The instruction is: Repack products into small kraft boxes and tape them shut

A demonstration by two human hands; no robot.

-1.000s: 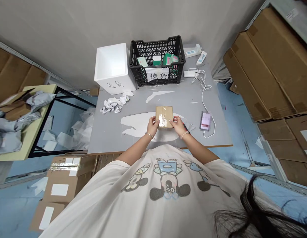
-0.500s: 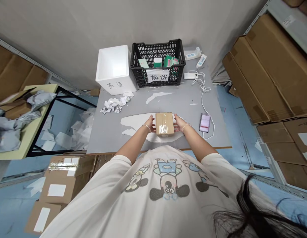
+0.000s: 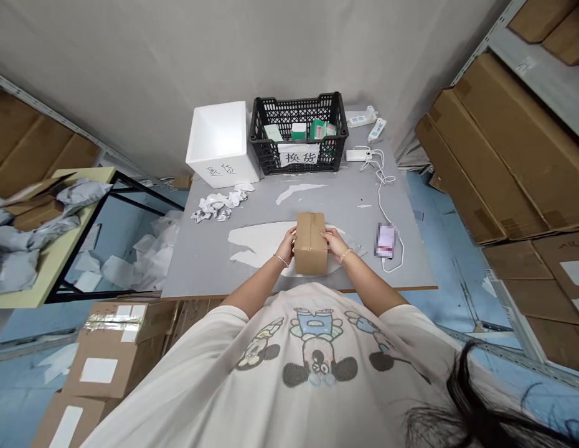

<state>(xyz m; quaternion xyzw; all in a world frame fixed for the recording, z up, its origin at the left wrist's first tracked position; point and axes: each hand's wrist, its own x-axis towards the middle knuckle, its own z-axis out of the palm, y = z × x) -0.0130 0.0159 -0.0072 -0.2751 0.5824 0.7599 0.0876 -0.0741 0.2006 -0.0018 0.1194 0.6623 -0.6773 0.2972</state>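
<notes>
A small brown cardboard box (image 3: 310,244) is between my two hands near the front of the grey table (image 3: 203,249). My left hand (image 3: 286,244) grips its left side, fingers partly hidden by the box. On the opposite side, my right hand (image 3: 335,243) holds the box with the fingers bent against its edge. A seam runs down the middle of the box's top, and its near face shows plain. Under it lies a pale torn patch (image 3: 256,241) on the tabletop.
A white foam box (image 3: 224,168) and a black crate (image 3: 336,155) with small cartons stand at the back. Crumpled paper (image 3: 215,205) lies on the left. A phone (image 3: 386,240) on a white cable and power strips (image 3: 359,155) are at right. Cardboard boxes (image 3: 499,149) fill the right shelf.
The cardboard box has been turned, so a different face with a centre seam is up and its near side shows. My hands have closed in on its sides. The view has tilted slightly.
</notes>
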